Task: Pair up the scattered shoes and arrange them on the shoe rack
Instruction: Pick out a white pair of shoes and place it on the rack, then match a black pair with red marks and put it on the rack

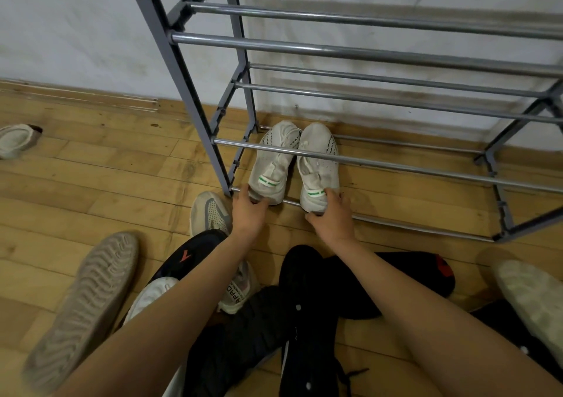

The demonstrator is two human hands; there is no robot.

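Currently, two white knit sneakers (292, 159) sit side by side on the grey metal-bar shoe rack's (380, 165) bottom tier; left hand (248, 210) and right hand (330, 215) each grip a heel.

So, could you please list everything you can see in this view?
Floor: wooden, brown.
Wall: white.
Shoe rack: one, grey, against wall.
White sneakers: two, green tags, side by side on rack's bottom rails.
Upturned shoe: one, beige, floor left.
Beige shoe: one, far left edge.
Grey-white sneaker: one, beside rack's front leg.
Black shoes: several, piled under the arms.
Lettered shoe: one, white, in the pile.
Pale shoe: one, right edge.
Left hand: one, grips left sneaker's heel.
Right hand: one, grips right sneaker's heel.
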